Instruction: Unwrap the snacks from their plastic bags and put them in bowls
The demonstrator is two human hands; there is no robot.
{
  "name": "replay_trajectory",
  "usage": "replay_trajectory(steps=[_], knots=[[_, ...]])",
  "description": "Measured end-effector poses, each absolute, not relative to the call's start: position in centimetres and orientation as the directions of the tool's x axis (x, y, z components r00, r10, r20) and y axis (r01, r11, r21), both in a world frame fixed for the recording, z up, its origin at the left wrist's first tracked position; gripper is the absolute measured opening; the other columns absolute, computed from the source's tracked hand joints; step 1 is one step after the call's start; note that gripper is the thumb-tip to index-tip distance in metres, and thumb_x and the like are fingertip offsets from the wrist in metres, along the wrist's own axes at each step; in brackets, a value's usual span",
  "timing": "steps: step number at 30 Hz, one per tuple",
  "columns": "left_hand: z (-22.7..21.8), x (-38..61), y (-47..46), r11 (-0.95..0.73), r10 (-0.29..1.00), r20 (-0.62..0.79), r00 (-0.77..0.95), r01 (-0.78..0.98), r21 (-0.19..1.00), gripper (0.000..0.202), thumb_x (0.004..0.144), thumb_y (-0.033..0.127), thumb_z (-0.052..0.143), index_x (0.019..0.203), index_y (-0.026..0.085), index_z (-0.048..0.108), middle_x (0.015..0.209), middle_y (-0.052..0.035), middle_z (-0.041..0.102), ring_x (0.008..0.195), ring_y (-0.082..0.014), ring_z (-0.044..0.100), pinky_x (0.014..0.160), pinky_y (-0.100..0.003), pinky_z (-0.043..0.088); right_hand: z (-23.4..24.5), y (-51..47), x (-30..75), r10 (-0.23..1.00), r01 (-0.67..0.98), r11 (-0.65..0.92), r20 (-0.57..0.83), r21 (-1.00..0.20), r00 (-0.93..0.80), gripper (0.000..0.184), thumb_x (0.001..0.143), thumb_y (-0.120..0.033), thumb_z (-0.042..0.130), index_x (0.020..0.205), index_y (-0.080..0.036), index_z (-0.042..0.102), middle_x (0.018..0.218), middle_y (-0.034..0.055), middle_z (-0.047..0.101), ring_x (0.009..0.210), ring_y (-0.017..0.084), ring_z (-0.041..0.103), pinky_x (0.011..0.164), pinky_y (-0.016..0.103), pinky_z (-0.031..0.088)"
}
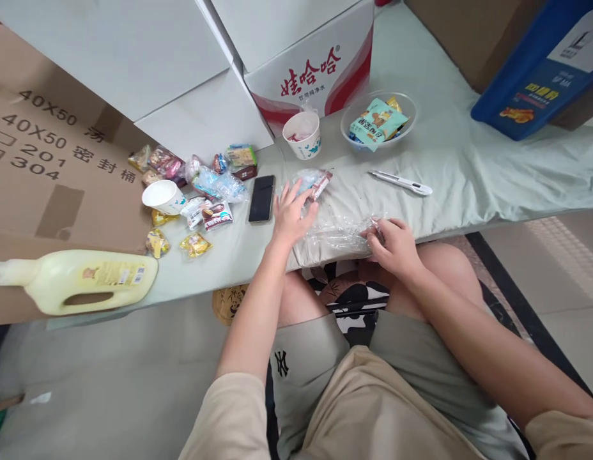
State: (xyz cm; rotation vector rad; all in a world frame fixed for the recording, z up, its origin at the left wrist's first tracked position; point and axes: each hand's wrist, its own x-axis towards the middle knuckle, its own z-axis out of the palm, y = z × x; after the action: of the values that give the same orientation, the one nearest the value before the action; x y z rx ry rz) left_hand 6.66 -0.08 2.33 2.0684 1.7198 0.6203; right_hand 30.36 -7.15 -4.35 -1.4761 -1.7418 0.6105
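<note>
My left hand (292,214) reaches over the cloth with its fingers spread. Its fingertips are at the near edge of a small clear-wrapped packet (319,183) with brown and white print; whether they press on it I cannot tell. Crumpled clear plastic wrap (337,233) lies along the front edge of the cloth. My right hand (395,246) has its fingers closed on the right end of that plastic. Just left of my left hand lies a dark phone (262,199). A white utility knife (404,183) lies beyond my right hand.
A paper cup (302,135) and a clear bowl (347,124) of snack packets stand at the back. Leftward are a tipped paper cup (163,197), several wrapped snacks (217,216) and a yellow bottle (92,281). White boxes (191,51) and a blue container (531,83) stand behind.
</note>
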Motion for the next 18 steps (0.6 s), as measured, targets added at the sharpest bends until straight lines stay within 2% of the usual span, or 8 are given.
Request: replay_trajectory(steps=[2, 3, 5, 7, 10, 12, 15, 18], knots=[[2.1, 5.5, -1.7, -0.176, 0.979, 0.025, 0.202, 0.777, 0.605, 0.044, 0.084, 0.051, 0.066, 0.119, 0.026, 0.07, 0.151, -0.0077, 0.054, 0.152, -0.0349, 0.027, 0.125, -0.058, 0.007, -4.3, -7.2, 30.4, 0.971, 0.593, 0.213, 0.234, -0.776, -0.043, 0.014, 0.087, -0.026, 0.047, 0.074, -0.026, 0.042, 0.082, 0.0041, 0.076, 0.08, 0.025, 0.067, 0.1, 0.05, 0.045], [2.0, 4.9, -2.8, -0.136, 0.974, -0.053, 0.219, 0.758, 0.637, 0.049, 0.079, 0.055, 0.069, 0.118, 0.024, 0.07, 0.145, -0.0096, 0.06, 0.149, -0.0353, 0.035, 0.125, -0.057, 0.011, -4.3, -7.2, 30.4, 0.972, 0.588, 0.211, 0.231, -0.781, -0.041, 0.014, 0.088, -0.026, 0.047, 0.075, -0.027, 0.043, 0.083, 0.0041, 0.076, 0.081, 0.025, 0.068, 0.1, 0.05, 0.045], [1.6, 3.6, -4.9, -0.01, 0.957, -0.195, 0.216, 0.694, 0.72, 0.054, 0.081, 0.063, 0.062, 0.114, 0.02, 0.07, 0.13, -0.012, 0.069, 0.133, -0.0328, 0.054, 0.118, -0.051, 0.033, -4.3, -7.1, 30.4, 0.971, 0.584, 0.213, 0.236, -0.783, -0.038, 0.012, 0.087, -0.026, 0.047, 0.076, -0.026, 0.045, 0.087, 0.0049, 0.077, 0.09, 0.027, 0.07, 0.101, 0.05, 0.045], [1.4, 2.5, -6.6, 0.089, 0.959, -0.234, 0.16, 0.613, 0.785, 0.053, 0.09, 0.066, 0.046, 0.094, 0.019, 0.071, 0.111, -0.0111, 0.076, 0.113, -0.0284, 0.067, 0.108, -0.046, 0.045, -4.4, -7.1, 30.4, 0.97, 0.589, 0.215, 0.241, -0.779, -0.035, 0.009, 0.087, -0.027, 0.047, 0.078, -0.026, 0.049, 0.091, 0.0058, 0.078, 0.102, 0.029, 0.07, 0.103, 0.051, 0.043], [1.4, 1.6, -7.8, 0.102, 0.978, -0.184, 0.094, 0.555, 0.826, 0.055, 0.092, 0.063, 0.043, 0.058, 0.022, 0.06, 0.096, -0.01, 0.078, 0.114, -0.0274, 0.066, 0.106, -0.042, 0.047, -4.5, -7.0, 30.2, 0.973, 0.603, 0.196, 0.228, -0.773, -0.025, 0.008, 0.086, -0.026, 0.048, 0.083, -0.025, 0.055, 0.092, 0.0064, 0.078, 0.111, 0.031, 0.068, 0.106, 0.054, 0.039], [1.4, 1.2, -7.8, 0.101, 0.98, -0.181, 0.082, 0.58, 0.808, 0.057, 0.091, 0.058, 0.047, 0.046, 0.023, 0.051, 0.094, -0.0101, 0.078, 0.117, -0.028, 0.065, 0.105, -0.042, 0.048, -4.5, -7.0, 30.1, 0.975, 0.605, 0.187, 0.221, -0.774, -0.018, 0.009, 0.085, -0.026, 0.048, 0.084, -0.025, 0.056, 0.093, 0.0064, 0.078, 0.109, 0.031, 0.07, 0.106, 0.055, 0.038], [1.1, 1.1, -7.0, 0.106, 0.982, -0.183, 0.055, 0.642, 0.76, 0.048, 0.092, 0.047, 0.047, 0.053, 0.021, 0.059, 0.099, -0.0101, 0.077, 0.1, -0.0256, 0.07, 0.099, -0.044, 0.052, -4.6, -7.0, 30.0, 0.974, 0.601, 0.195, 0.227, -0.775, -0.024, 0.009, 0.085, -0.026, 0.048, 0.085, -0.024, 0.057, 0.093, 0.0057, 0.079, 0.103, 0.031, 0.071, 0.106, 0.055, 0.038], [0.5, 1.5, -5.9, -0.015, 0.993, -0.083, 0.09, 0.761, 0.648, 0.015, 0.082, 0.027, 0.061, 0.088, 0.02, 0.073, 0.117, -0.0102, 0.071, 0.113, -0.0267, 0.065, 0.107, -0.046, 0.047, -4.7, -7.1, 30.2, 0.971, 0.602, 0.209, 0.237, -0.771, -0.033, 0.01, 0.084, -0.025, 0.048, 0.088, -0.025, 0.057, 0.092, 0.0054, 0.079, 0.102, 0.03, 0.071, 0.105, 0.056, 0.039]])
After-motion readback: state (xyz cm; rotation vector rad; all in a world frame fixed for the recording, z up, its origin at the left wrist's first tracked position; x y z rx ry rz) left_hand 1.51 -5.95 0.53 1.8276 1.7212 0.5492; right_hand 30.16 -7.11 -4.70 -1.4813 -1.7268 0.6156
